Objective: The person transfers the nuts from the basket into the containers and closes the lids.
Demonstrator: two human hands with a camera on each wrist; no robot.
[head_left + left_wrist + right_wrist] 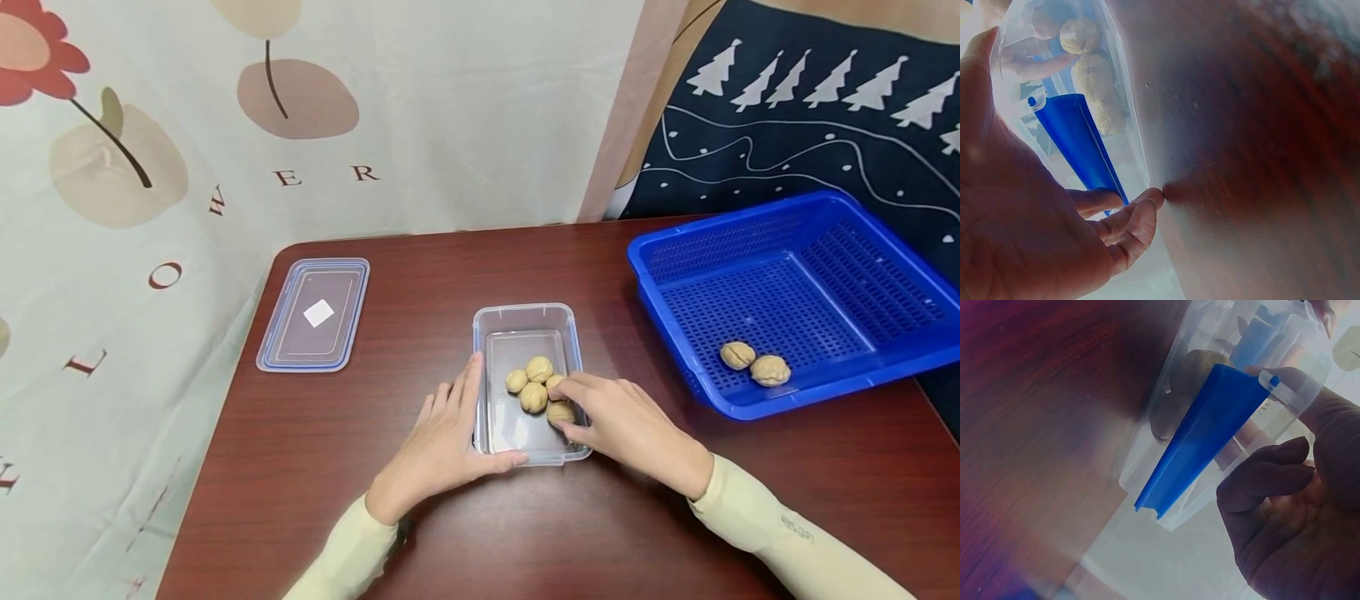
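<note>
A clear plastic container (506, 429) with blue side clips stands in front of me on the table, several walnuts (533, 397) grouped on its floor. My left hand (442, 429) lies along the container's left wall with its fingers nearly straight. Its thumb rests at the near rim. Reaching over the right wall, my right hand (630, 425) has thumb and fingertips around a walnut (560, 413) low inside the container. Through the clear wall in the right wrist view, walnuts (1169, 415) appear behind the blue clip (1200, 447).
A blue perforated basket (765, 296) stands at the right, two walnuts (770, 371) near its front left corner. On the far left of the brown table (420, 283) lies a clear lid (300, 354) with a blue edge and a white label. Printed curtains hang behind the table.
</note>
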